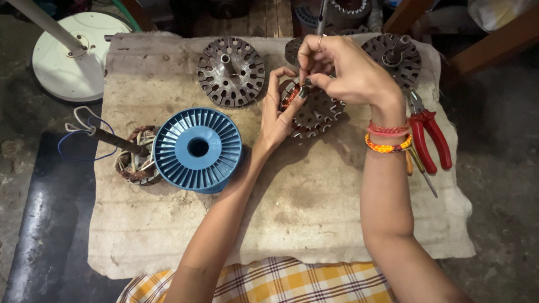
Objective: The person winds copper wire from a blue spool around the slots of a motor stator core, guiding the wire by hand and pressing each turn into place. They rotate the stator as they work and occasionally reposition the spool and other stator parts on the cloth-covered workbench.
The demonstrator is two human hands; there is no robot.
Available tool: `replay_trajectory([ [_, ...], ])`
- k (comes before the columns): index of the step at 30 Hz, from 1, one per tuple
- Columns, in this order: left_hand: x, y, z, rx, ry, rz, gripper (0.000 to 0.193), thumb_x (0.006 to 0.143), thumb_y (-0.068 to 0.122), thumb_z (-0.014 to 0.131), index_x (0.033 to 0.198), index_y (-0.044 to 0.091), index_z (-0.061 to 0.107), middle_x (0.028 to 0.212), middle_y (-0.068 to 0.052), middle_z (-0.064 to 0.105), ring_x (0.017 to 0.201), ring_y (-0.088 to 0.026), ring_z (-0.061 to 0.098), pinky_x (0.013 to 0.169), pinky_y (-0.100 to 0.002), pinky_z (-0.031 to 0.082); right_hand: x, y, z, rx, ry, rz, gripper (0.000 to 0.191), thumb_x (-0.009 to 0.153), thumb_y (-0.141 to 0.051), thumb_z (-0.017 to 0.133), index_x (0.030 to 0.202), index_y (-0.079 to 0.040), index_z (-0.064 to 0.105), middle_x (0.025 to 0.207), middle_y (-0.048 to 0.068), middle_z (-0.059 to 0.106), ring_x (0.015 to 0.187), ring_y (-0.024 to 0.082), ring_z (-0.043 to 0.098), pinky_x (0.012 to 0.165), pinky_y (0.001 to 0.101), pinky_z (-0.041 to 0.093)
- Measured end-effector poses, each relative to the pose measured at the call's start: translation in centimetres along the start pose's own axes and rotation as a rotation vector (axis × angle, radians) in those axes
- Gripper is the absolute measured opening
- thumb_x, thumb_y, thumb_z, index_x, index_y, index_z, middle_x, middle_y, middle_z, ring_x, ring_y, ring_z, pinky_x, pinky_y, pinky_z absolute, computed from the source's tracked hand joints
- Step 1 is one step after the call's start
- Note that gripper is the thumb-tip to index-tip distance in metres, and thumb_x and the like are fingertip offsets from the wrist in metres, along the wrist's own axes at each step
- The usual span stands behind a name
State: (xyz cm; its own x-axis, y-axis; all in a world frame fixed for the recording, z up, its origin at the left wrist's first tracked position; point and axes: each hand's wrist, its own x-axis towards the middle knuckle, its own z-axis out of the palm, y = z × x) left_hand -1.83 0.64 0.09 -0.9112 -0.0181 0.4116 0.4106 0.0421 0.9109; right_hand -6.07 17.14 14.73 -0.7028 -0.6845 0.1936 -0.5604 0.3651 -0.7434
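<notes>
A round slotted metal stator core (316, 112) lies on a dirty cloth (292, 213) at the centre back. My left hand (279, 109) grips its left side, where a small coil of copper wire sits in the slots. My right hand (342, 70) is above it, fingers pinched on the thin copper wire at that coil. Red and orange bracelets circle my right wrist. A blue plastic spool (196, 148) lies to the left of my left forearm.
Two more slotted cores (230, 71) (393, 56) lie at the back. Red-handled pliers (429, 134) and a screwdriver sit at the right. An old wound coil on a rod (135, 154) rests left of the spool. A white fan base (76, 53) stands far left.
</notes>
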Motion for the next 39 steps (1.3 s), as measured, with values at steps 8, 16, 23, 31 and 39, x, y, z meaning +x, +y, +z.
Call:
replay_trajectory([
  [8,0.0,0.0,-0.1,-0.013,-0.015,0.01,0.051,0.098,0.031,0.069,0.137,0.009,0.044,0.096,-0.006,0.069,0.089,-0.014,0.061,0.085,-0.031,0.05,0.2,0.9,0.3,0.08,0.028,-0.054,0.023,0.086,0.016,0.059,0.101,0.0,0.052,0.095,0.006,0.067,0.098,0.015,0.072,0.093,0.0319,0.059],
  [16,0.0,-0.2,-0.1,0.025,-0.007,-0.032,0.054,0.092,0.022,0.068,0.139,0.008,0.043,0.101,-0.011,0.068,0.095,-0.021,0.066,0.09,-0.034,0.053,0.6,0.9,0.8,0.198,-0.066,-0.062,0.027,0.085,0.016,0.06,0.103,-0.002,0.051,0.097,0.005,0.064,0.099,0.013,0.069,0.094,0.0309,0.058],
  [23,0.1,-0.3,-0.2,-0.018,-0.02,0.038,0.055,0.093,0.022,0.069,0.139,0.009,0.042,0.113,-0.012,0.071,0.104,-0.021,0.07,0.096,-0.036,0.054,-0.8,0.6,-1.1,0.265,-0.167,0.071,0.027,0.087,0.013,0.061,0.106,-0.003,0.051,0.099,0.004,0.065,0.095,0.013,0.064,0.083,0.0284,0.056],
  [31,-0.1,0.2,-0.3,-0.025,-0.035,0.012,0.055,0.094,0.026,0.066,0.142,0.01,0.045,0.116,-0.012,0.073,0.11,-0.022,0.069,0.102,-0.038,0.052,-3.3,4.2,-3.3,0.056,-0.109,0.423,0.033,0.082,0.015,0.055,0.11,-0.002,0.057,0.098,0.008,0.07,0.09,0.014,0.068,0.075,0.0293,0.057],
  [39,0.1,-0.1,-0.1,0.009,-0.041,0.019,0.056,0.091,0.027,0.063,0.143,0.013,0.049,0.128,-0.013,0.07,0.119,-0.025,0.068,0.108,-0.041,0.051,-4.0,8.6,-3.4,-0.456,-0.116,1.047,0.039,0.081,0.002,0.073,0.119,-0.005,0.068,0.1,0.016,0.076,0.087,0.023,0.072,0.079,0.037,0.056],
])
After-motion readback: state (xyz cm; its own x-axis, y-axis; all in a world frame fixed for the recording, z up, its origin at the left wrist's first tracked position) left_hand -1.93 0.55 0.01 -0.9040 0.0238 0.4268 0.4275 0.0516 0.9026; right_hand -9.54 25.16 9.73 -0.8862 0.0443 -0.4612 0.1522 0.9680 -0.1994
